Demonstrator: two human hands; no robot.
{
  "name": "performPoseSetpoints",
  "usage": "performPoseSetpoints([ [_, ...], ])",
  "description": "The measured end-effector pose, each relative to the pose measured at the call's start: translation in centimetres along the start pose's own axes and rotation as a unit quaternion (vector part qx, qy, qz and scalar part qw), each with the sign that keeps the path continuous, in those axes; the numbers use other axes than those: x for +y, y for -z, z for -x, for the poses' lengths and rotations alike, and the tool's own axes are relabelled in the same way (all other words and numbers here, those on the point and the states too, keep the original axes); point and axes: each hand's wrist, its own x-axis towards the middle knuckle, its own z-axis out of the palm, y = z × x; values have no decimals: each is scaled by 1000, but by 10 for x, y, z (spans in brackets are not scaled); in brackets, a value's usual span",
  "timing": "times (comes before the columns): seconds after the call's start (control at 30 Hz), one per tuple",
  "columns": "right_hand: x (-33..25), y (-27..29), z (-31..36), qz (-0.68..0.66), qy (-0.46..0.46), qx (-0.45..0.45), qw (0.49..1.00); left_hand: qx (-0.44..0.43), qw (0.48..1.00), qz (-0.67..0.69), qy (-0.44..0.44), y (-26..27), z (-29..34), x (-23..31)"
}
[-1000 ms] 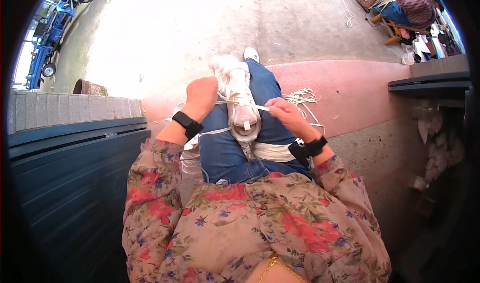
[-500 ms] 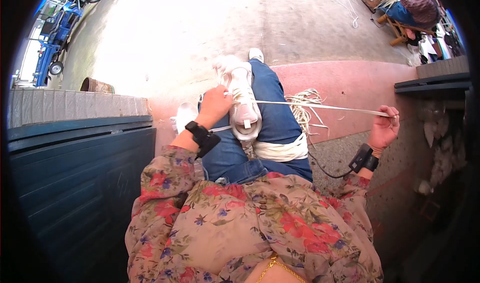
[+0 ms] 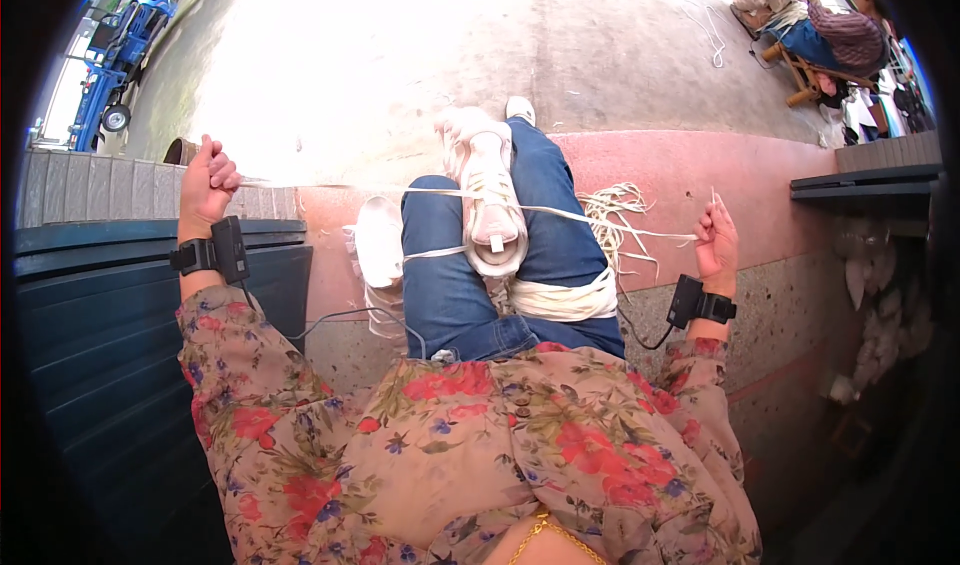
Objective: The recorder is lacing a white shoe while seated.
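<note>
A white and pale pink sneaker (image 3: 489, 227) rests between my thighs, its heel nearest me. A flat white shoelace (image 3: 560, 211) runs across it and stretches out to both sides. Far out to the left, my left hand (image 3: 211, 180) is closed on one end of the lace. On the other side, the fingers of my right hand (image 3: 716, 237) pinch the opposite end, out past the right knee. A thick band of cream laces (image 3: 568, 296) is wrapped round my right thigh. The lace's path through the sneaker's eyelets is too small to make out.
A heap of loose laces (image 3: 615, 208) lies on the pink floor by my right leg. Left of my knee sits another white shoe (image 3: 379, 242). Blue panelled furniture (image 3: 160, 355) stands at my left. At the far right a person (image 3: 845, 35) sits on a wooden seat.
My left hand has swung from the sneaker far out to the left, drawing lace with it. My right hand has come somewhat inward, still pinching its end.
</note>
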Motion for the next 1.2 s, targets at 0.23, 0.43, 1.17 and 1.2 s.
performPoseSetpoints([
  [0.23, 43, -71, 7, 419, -10, -119, 900, 15, 947, -315, 60, -81, 6, -101],
  [0.43, 131, -131, 44, 526, 94, -337, 775, -164, 944, -244, 146, -145, 42, -196],
  [1.17, 158, -157, 34, 705, 366, -252, 552, -93, 953, -267, 110, -165, 63, -234],
  [1.2, 157, -160, 35, 707, 362, -258, 550, -83, 946, -297, 96, -163, 62, -237],
])
